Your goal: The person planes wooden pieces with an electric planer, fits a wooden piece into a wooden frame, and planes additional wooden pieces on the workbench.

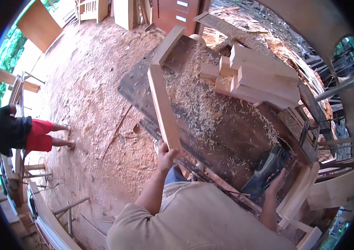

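My left hand (168,155) is closed round the near end of a long planed wooden board (163,108). The board slants away from me along the left edge of a dark workbench (235,146), and its far end meets another wood piece (167,45) on the bench. At the bench's near right part, my right hand (275,182) grips a dark electric planer (268,166). My palm and fingers partly cover the planer's handle. Whether its base touches the bench top cannot be made out.
Wood shavings (202,104) cover much of the bench. Stacked timber blocks (264,79) stand at its far right. Long boards (300,191) lie by my right arm. A person in red shorts (39,135) stands at the far left, across the shaving-strewn dirt floor (98,83).
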`<state>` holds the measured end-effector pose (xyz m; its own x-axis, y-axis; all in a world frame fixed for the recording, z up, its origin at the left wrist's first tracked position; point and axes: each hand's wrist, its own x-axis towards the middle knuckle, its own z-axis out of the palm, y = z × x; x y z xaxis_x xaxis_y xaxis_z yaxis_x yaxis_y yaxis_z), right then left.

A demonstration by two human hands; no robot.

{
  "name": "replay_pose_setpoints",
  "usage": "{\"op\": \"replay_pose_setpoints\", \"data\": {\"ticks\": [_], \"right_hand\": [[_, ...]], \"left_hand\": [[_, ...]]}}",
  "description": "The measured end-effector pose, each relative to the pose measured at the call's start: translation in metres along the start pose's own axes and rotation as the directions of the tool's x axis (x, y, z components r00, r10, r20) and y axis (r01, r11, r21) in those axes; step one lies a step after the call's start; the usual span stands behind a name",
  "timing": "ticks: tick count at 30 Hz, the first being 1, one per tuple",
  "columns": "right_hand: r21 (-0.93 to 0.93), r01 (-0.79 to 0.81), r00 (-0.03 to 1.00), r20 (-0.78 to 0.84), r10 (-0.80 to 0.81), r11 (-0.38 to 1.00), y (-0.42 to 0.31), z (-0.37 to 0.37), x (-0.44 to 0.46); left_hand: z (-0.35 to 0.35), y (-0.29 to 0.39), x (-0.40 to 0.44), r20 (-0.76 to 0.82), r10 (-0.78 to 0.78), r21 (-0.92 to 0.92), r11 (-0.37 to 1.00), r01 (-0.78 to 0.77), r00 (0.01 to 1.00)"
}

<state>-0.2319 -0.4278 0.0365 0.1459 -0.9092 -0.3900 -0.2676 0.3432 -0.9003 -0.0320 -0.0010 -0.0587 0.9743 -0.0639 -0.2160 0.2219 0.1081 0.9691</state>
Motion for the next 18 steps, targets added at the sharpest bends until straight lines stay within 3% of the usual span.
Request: {"op": "replay_pose_setpoints", "data": {"ticks": [1, 2, 4, 5, 7, 9, 10, 12, 13, 16, 17, 18], "right_hand": [[-0.003, 0.012, 1.000, 0.011, -0.012, 1.000, -0.002, 0.004, 0.000], [-0.013, 0.012, 1.000, 0.019, -0.012, 1.000, -0.003, 0.007, 0.001], [-0.005, 0.052, 0.999, -0.003, -0.052, 0.999, 0.000, 0.004, 0.000], [-0.007, 0.058, 0.998, 0.028, -0.058, 0.998, 0.001, 0.002, 0.001], [-0.020, 0.052, 0.998, 0.029, -0.051, 0.998, -0.002, 0.002, -0.001], [-0.021, 0.037, 0.999, 0.031, -0.037, 0.999, -0.002, 0.003, -0.002], [-0.022, 0.042, 0.999, 0.032, -0.042, 0.999, -0.001, 0.002, -0.002], [0.014, 0.046, 0.998, 0.052, -0.047, 0.999, 0.000, 0.002, -0.001], [0.013, 0.049, 0.997, 0.054, -0.049, 0.999, -0.002, 0.002, -0.002], [0.038, -0.021, 0.996, 0.082, 0.018, 0.999, -0.010, 0.002, -0.009], [0.070, -0.079, 0.990, 0.122, 0.070, 0.994, -0.014, 0.001, -0.014], [0.100, -0.138, 0.979, 0.162, 0.121, 0.985, -0.016, 0.002, -0.018]], "left_hand": [[0.000, 0.001, -0.009, 0.008, -0.109, -0.241, 0.965, 0.107, 0.994], [0.001, -0.003, -0.015, -0.004, -0.114, -0.245, 0.963, 0.109, 0.994], [0.002, -0.015, -0.024, 0.020, -0.145, -0.468, 0.873, 0.137, 0.989], [0.010, -0.019, -0.027, -0.061, -0.167, -0.481, 0.869, 0.118, 0.984], [-0.001, -0.055, -0.021, -0.071, -0.217, -0.469, 0.869, 0.159, 0.974], [-0.002, -0.069, -0.011, 0.005, -0.275, -0.685, 0.699, 0.204, 0.961], [0.000, -0.066, -0.009, 0.005, -0.275, -0.689, 0.696, 0.203, 0.962], [0.015, -0.004, -0.012, -0.135, -0.509, -0.255, 0.847, 0.467, 0.850], [0.014, -0.005, -0.006, -0.176, -0.444, 0.118, 0.876, 0.467, 0.879], [0.009, 0.014, -0.012, -0.043, -0.520, 0.146, 0.841, 0.520, 0.853], [0.008, -0.034, -0.003, 0.072, -0.440, -0.117, 0.888, 0.446, 0.895], [0.018, -0.017, -0.011, 0.083, -0.472, 0.011, 0.881, 0.473, 0.878]]}}
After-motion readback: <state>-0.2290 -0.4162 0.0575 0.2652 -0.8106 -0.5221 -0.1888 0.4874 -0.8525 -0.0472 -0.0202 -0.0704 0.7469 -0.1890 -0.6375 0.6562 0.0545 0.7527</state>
